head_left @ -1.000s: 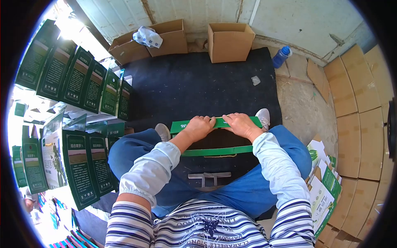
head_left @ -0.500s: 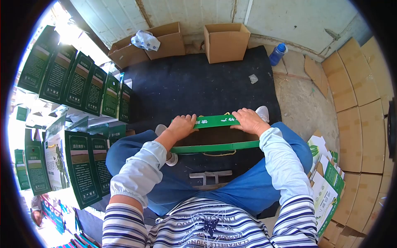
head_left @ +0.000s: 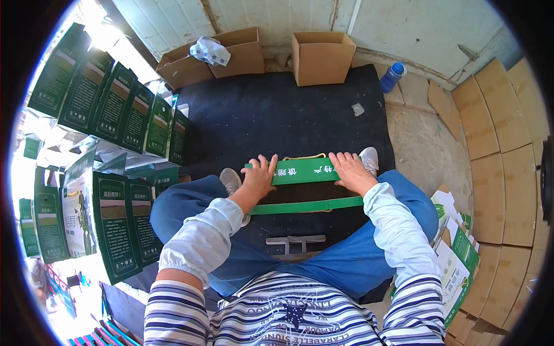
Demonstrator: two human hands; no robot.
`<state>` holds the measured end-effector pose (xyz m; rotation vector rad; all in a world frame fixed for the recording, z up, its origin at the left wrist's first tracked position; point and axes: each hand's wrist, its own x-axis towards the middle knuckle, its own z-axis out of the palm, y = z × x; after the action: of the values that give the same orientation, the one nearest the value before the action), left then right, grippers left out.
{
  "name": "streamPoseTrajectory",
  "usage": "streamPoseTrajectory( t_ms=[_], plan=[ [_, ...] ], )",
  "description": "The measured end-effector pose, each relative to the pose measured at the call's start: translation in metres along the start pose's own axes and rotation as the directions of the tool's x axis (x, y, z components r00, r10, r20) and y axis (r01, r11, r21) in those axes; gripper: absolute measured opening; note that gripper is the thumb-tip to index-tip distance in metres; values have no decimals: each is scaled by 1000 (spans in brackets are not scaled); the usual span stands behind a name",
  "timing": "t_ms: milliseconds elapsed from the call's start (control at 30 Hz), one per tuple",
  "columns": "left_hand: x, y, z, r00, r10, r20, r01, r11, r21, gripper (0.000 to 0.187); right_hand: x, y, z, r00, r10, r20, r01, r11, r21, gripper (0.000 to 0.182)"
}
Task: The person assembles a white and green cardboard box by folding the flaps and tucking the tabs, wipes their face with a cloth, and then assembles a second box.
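Observation:
A green cardboard gift carton (head_left: 306, 172) stands between my legs, its dark open top facing up. White characters run along its far top strip, and a gold cord handle (head_left: 304, 156) shows behind that strip. My left hand (head_left: 259, 178) grips the strip's left end, fingers over the far edge and thumb on the near side. At the right end, my right hand (head_left: 351, 174) holds the same strip with its fingers lying across it. The near green strip (head_left: 306, 206) of the carton is untouched, and part of another cord shows under it.
Green printed cartons (head_left: 118, 109) stand in rows at left. Brown boxes (head_left: 323, 59) and a blue bottle (head_left: 392, 76) are beyond the black mat (head_left: 259, 115). Stacked brown cartons (head_left: 490, 196) line the right, near flattened printed cardboard (head_left: 456, 271). A metal frame (head_left: 295, 239) lies near me.
The far strip now shows a broader face, with more characters and cord visible. My left hand's fingers have lifted and spread somewhat. The view has shifted slightly.

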<state>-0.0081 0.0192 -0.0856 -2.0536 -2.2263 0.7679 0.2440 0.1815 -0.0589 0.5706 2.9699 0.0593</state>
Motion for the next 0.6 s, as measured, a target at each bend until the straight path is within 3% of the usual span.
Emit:
streamPoseTrajectory(
  t_ms=[100,200,267,333,433,533,600],
  plan=[
    [-4,-13,-13,995,97,19,-96,994,-48,103,1,-3,3,1000,16,-22,-17,999,-29,83],
    [-19,-44,-65,984,38,172,-12,988,-153,92,-3,-5,10,998,20,-60,-23,999,-46,82],
    [-31,-68,-67,961,-70,266,161,927,-338,74,-3,-5,8,996,8,-91,-12,999,-43,82],
    [-36,-82,-50,903,10,429,231,831,-506,61,-1,-7,8,997,11,-79,-13,999,-34,85],
    [-31,-71,-35,971,27,239,190,525,-830,46,3,-10,6,994,21,-110,-25,999,-38,83],
    [-17,-63,-44,937,-8,351,344,213,-914,45,16,-19,-1,990,15,-138,-20,999,-35,83],
    [-9,-65,-31,959,-3,285,266,360,-894,47,27,-17,5,990,37,-137,-40,999,-19,85]
  ],
)
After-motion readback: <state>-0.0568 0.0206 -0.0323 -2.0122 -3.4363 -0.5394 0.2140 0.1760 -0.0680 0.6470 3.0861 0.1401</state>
